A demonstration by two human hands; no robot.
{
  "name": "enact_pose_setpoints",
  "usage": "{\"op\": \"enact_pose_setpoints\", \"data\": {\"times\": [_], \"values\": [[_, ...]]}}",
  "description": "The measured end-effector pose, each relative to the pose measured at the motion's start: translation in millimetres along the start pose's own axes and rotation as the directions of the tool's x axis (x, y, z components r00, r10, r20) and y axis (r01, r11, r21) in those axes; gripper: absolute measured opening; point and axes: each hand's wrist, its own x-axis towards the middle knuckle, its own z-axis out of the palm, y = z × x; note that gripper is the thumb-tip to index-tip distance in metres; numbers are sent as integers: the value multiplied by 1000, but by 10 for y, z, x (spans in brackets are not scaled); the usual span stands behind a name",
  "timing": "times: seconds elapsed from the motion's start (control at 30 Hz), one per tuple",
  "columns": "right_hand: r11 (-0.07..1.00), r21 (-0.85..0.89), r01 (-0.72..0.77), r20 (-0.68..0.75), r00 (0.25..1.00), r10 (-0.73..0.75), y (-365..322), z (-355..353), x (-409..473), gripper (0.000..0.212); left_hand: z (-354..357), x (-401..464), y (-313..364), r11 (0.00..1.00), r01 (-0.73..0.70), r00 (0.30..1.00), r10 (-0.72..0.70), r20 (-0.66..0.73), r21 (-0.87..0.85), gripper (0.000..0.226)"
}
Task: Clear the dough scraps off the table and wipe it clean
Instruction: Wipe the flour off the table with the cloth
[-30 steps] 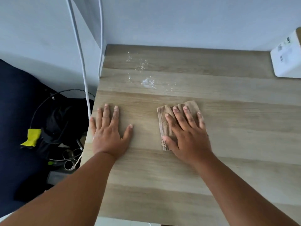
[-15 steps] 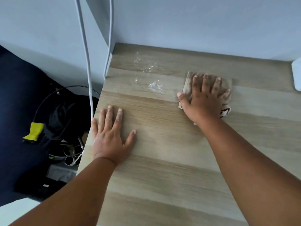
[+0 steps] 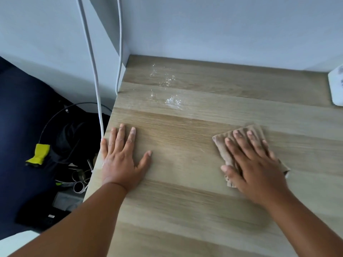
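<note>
A light wooden table [image 3: 185,210] fills the view. My right hand [image 3: 254,164] lies flat with spread fingers on a folded beige cloth [image 3: 221,145], pressing it onto the table right of centre. My left hand [image 3: 122,160] rests flat and empty at the table's left edge, fingers apart. A patch of shiny wet droplets or residue [image 3: 170,101] sits near the far left corner, well ahead of both hands, with a second scatter [image 3: 163,76] behind it. No dough scraps are visible.
White walls meet at the table's back left corner. Two white cables [image 3: 92,71] hang down past the left edge. A white device [image 3: 336,86] stands at the far right edge. Below on the left lie dark bags, black wire, a yellow item [image 3: 39,153] and tape rolls.
My right hand pushed the cloth from the near middle up toward the back, then drew it back toward me and to the right. My left hand stayed planted.
</note>
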Motion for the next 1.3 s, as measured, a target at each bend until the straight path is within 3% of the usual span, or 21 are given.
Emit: {"op": "enact_pose_setpoints", "data": {"times": [0.13, 0.27, 0.33, 0.47, 0.57, 0.63, 0.87, 1.0, 1.07, 1.3], "values": [[976, 31, -215, -29, 976, 216, -21, -107, 589, 71, 2, 11, -15, 1000, 0, 1000, 0, -2, -4, 88], [962, 66, -265, 17, 964, 264, -404, -96, 1178, 71, 2, 5, -33, 1000, 5, 1000, -5, -4, -12, 88], [978, 67, -200, 46, 979, 197, -657, -82, 1272, 73, -5, 2, -40, 1000, 6, 1000, -6, 3, -11, 87], [996, 51, 72, 34, 997, -74, -966, -65, 959, 76, -16, -11, -33, 1000, 7, 1000, -7, 7, -12, 87], [973, 30, 229, 28, 973, -230, -833, -6, 491, 74, -24, -4, -19, 1000, 1, 1000, -1, 7, -16, 87], [967, 8, 254, 30, 967, -254, -584, 22, 216, 72, -27, -5, -10, 1000, 1, 1000, -1, 10, -17, 88], [1000, -31, -8, 91, 996, 11, 37, -81, 379, 72, -28, 2, -16, 1000, 5, 1000, -5, 8, -19, 88], [970, -9, -243, 77, 967, 243, -273, -61, 903, 74, -39, 2, -28, 1000, 16, 1000, -15, 26, -10, 89], [963, 8, -269, 72, 961, 268, -513, -64, 1010, 77, -48, -8, -41, 1000, 17, 999, -17, 30, -8, 88], [985, 84, 151, 7, 988, -152, -791, 12, 118, 72, -65, 2, -34, 1000, 18, 999, -19, 33, 7, 89]]}}
